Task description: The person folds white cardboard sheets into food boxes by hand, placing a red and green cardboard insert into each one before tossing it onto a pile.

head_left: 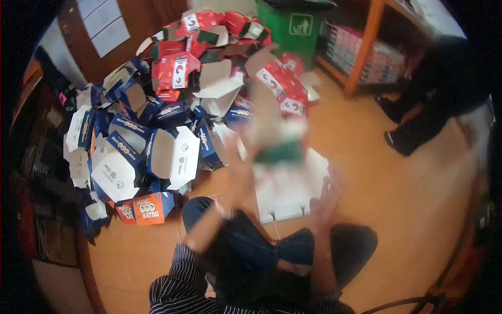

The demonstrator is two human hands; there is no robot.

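In front of my crossed legs lies a stack of white flat cardboard on the floor. Just above it is a folded carton, smeared by motion, with green, red and brown patches. My left hand is raised at the left side of this carton, its fingers blurred; I cannot tell whether it grips the carton. My right hand is at the right edge of the white cardboard, fingers stretched out and thumb apart.
Red boxes and dark blue boxes are heaped ahead and to the left, with an orange-fronted box nearest. Behind stand a green bin and a wooden shelf. Another person's legs are at the right.
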